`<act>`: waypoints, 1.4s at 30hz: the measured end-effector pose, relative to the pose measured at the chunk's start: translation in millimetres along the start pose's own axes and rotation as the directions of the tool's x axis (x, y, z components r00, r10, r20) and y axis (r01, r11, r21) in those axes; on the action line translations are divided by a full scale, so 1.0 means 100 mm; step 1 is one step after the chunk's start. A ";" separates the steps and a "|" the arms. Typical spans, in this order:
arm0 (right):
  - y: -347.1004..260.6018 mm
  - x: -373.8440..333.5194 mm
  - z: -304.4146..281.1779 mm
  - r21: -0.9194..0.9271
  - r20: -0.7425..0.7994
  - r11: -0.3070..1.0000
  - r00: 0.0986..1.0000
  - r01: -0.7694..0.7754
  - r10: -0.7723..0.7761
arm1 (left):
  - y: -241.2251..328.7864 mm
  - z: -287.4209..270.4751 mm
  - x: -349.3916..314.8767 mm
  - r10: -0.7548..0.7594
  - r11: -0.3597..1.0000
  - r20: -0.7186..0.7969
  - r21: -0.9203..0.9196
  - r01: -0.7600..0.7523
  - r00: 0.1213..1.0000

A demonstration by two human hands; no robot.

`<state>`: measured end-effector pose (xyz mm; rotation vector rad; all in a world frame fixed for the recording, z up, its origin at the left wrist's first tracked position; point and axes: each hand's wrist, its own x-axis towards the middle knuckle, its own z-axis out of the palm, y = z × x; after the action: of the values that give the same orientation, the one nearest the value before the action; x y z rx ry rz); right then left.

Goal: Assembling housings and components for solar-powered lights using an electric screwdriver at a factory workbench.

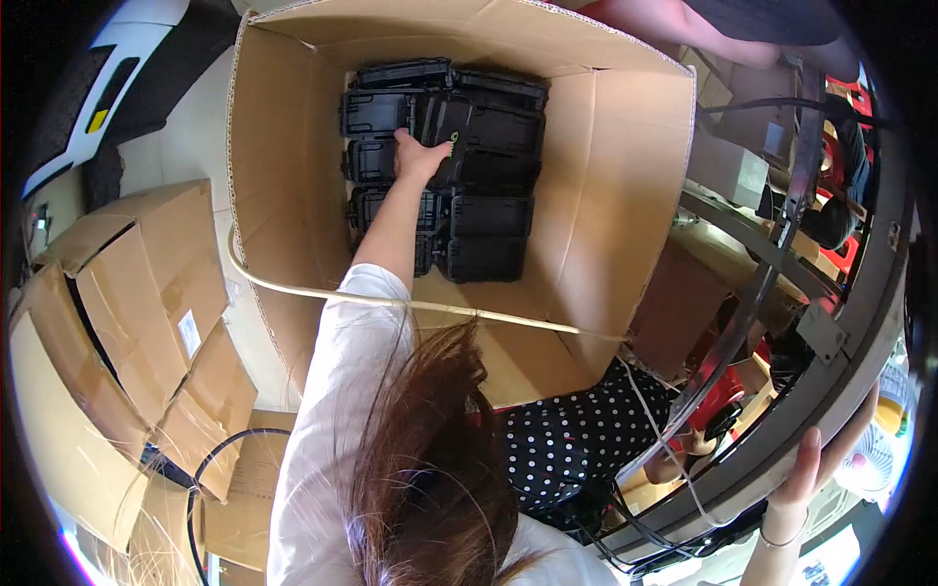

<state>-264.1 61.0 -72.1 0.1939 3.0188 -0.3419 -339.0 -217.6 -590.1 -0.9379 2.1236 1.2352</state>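
My left hand (420, 161) reaches down into a large cardboard box (269, 146), its thumb and fingers closed round a black plastic case (447, 122) with a small green mark. Rows of similar black cases (489, 217) lie side by side in the box, around and beneath the held one. Far off to the right, my right hand (806, 469) rests at the edge of a grey bench frame (850, 366), thumb and fingers apart, holding nothing visible.
A cream cord (469, 310) crosses the box's near side. Closed cartons (147, 293) are stacked at the left, beside a black cable loop (200, 469). Metal rails (757, 283) run along the right. At the top right, another person's arm (674, 24) shows near the box rim.
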 end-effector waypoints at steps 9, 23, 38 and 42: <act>-0.03 0.08 0.04 0.043 0.011 0.997 0.997 0.069 -0.070 | -0.23 -0.24 -0.59 0.098 0.881 -0.098 -0.454 -0.132 0.990; 0.05 0.30 0.41 -0.354 -0.284 0.902 0.890 0.249 -0.357 | 0.10 -1.63 -2.40 0.132 0.580 0.308 0.747 -0.325 0.942; 0.06 -0.32 -0.65 0.726 0.140 0.686 0.967 0.044 -0.211 | 1.48 -3.04 -3.99 0.789 0.524 0.136 -0.659 -0.540 0.599; -0.10 -0.81 -0.93 0.662 0.113 0.745 0.970 0.087 -0.214 | 2.38 -2.34 -3.50 0.832 0.548 0.510 -0.816 -0.184 0.220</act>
<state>-193.0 63.3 28.8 -0.0421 2.6018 -1.3527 -319.4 -233.6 -107.4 0.4875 1.0747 2.2124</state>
